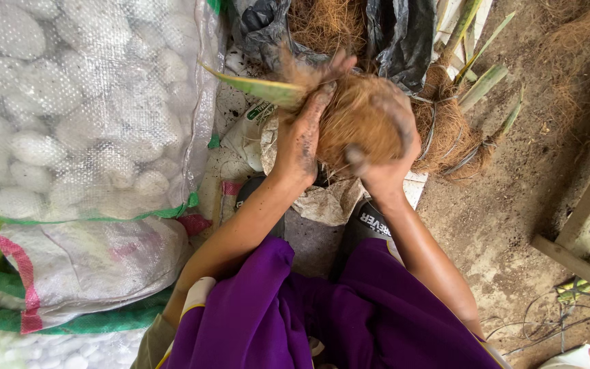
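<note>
Both my hands cup a round ball of brown coconut fibre (360,119) wrapped about a plant's roots. My left hand (302,133) presses its left side, fingers dirty and pointing up. My right hand (387,154) grips its right and lower side. A green leaf (257,85) sticks out to the left from the top of the ball. Right behind it lies another fibre-wrapped root ball (452,133) with green leaves. My purple sleeves and lap fill the bottom of the view.
A clear woven sack of white pebbles (83,102) stands at the left, with a folded white sack (83,263) below it. A black bag of loose coconut fibre (329,24) sits at the top. Bare dirt ground (513,198) and a wooden frame (588,225) lie right.
</note>
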`<state>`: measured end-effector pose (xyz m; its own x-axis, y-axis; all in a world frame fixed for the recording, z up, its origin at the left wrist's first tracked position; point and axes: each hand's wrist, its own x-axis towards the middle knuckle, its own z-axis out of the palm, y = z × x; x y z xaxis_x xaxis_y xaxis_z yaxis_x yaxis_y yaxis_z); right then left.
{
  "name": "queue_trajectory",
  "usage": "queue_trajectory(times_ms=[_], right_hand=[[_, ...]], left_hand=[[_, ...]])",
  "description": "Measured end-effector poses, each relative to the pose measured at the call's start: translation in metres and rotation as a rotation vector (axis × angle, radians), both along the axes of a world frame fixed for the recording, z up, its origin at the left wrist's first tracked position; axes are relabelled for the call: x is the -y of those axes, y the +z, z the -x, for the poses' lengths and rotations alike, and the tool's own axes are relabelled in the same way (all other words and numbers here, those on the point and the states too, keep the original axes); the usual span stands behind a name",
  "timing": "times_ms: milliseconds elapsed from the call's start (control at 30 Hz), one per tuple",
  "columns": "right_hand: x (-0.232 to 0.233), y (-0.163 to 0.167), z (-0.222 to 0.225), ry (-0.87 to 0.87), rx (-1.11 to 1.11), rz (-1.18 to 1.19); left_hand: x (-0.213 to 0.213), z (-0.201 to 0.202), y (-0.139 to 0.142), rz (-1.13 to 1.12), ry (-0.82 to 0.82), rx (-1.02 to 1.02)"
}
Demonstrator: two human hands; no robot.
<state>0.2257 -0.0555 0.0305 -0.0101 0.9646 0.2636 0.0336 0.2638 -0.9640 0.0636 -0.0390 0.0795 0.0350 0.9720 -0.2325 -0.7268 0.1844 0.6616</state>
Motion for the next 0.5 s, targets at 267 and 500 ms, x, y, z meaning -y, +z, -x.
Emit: queue_trajectory(times_ms=[267, 500], right_hand=[[0.001, 0.048, -0.008, 0.041, -0.341, 0.813], [-0.007, 0.046, 0.020, -0.002, 0.178, -0.057]], left_hand=[[-0.007, 0.001, -0.043, -0.200, -0.085, -0.071], [0.000, 0.006, -0.035, 0.317, 0.045, 0.129]])
